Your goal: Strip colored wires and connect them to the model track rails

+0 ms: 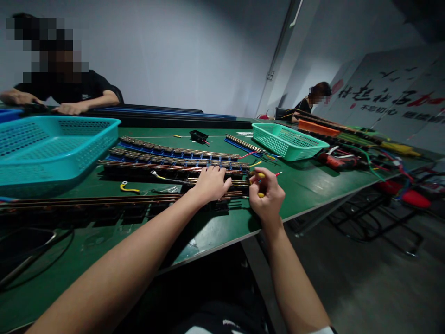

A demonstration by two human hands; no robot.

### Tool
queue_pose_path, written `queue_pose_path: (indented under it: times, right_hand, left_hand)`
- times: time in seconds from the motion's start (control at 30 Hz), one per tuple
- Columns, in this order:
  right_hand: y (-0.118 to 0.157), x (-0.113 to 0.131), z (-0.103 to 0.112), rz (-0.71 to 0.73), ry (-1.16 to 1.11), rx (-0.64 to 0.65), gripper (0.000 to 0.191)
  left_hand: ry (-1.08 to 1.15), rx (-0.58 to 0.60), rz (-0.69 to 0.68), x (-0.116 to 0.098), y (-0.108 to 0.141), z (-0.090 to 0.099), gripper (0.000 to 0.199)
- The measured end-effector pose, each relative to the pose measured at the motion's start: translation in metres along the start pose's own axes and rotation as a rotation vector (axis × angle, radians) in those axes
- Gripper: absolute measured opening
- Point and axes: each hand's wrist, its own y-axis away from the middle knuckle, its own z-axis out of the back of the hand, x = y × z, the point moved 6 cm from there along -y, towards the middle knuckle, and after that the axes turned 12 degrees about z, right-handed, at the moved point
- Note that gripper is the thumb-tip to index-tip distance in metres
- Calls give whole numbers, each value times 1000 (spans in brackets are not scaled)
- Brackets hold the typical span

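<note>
My left hand (212, 183) lies flat across a short rail assembly (195, 183) with brass-coloured bars, its fingers stretched forward and thumb out to the side. Beside it, my right hand (267, 194) is closed around yellow-handled pliers (260, 176). The pliers' jaws are at the right end of the rails, too dark and small to make out. A dark cable (170, 178) with a ring terminal runs out from the left end of the short assembly. Nearer me stretches a long copper-coloured rail assembly (86, 202), partly hidden behind my left arm.
Several blue-and-black rail strips (167, 149) lie beyond my hands. A turquoise basket (66, 164) stands left, a green basket (295, 148) right. A yellow wire (130, 189) lies on the green table (313, 192). Two other people (83, 88) sit farther off. Red-handled tools (337, 160) lie right.
</note>
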Motion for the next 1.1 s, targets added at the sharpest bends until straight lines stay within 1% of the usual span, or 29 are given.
queue_pose_path:
  times: [0.07,0.1,0.17,0.23,0.3,0.47,0.57,0.63,0.67,0.73,0.77,0.83,0.9,0.97,1.1]
  right_hand:
    - [3,-5,7,-77,1,-131,39]
    - [4,-7,9,-99,1,-164,39]
    - [4,-9,9,-110,8,-170,38]
    - [4,-9,8,-84,15,-142,37]
    - [3,-6,7,-26,19,-92,35]
    - [-4,12,-2,238,11,114,32]
    - [-8,22,-6,370,5,150,31]
    - [-8,24,-8,393,5,170,30]
    - [-7,23,-9,372,4,177,30]
    - [-5,16,-8,251,3,150,34]
    - [-4,11,-6,167,5,106,37]
    - [0,0,1,5,22,-23,41]
    - [4,-7,8,-100,45,-140,41]
    - [6,-11,10,-145,61,-187,39]
    - [5,-14,9,-160,61,-188,39]
  left_hand:
    - [-2,0,-5,0,0,0,43]
    - [-2,-1,-9,-1,0,0,43]
    - [-2,-2,-13,-1,0,0,42]
    - [-6,-1,-9,-1,0,0,42]
    - [-8,4,-3,-1,0,0,43]
    - [-2,1,-5,-1,1,1,44]
    - [-10,4,-5,-1,1,1,43]
    - [-8,10,-5,-1,1,1,43]
    - [-6,11,-4,-1,1,1,43]
    - [-2,10,-1,-1,1,1,43]
    - [-2,9,0,-1,1,1,43]
    - [-1,7,1,-1,0,1,43]
    - [1,8,1,-1,0,1,43]
    - [4,10,1,-1,0,0,42]
    - [6,7,2,-1,-1,0,42]
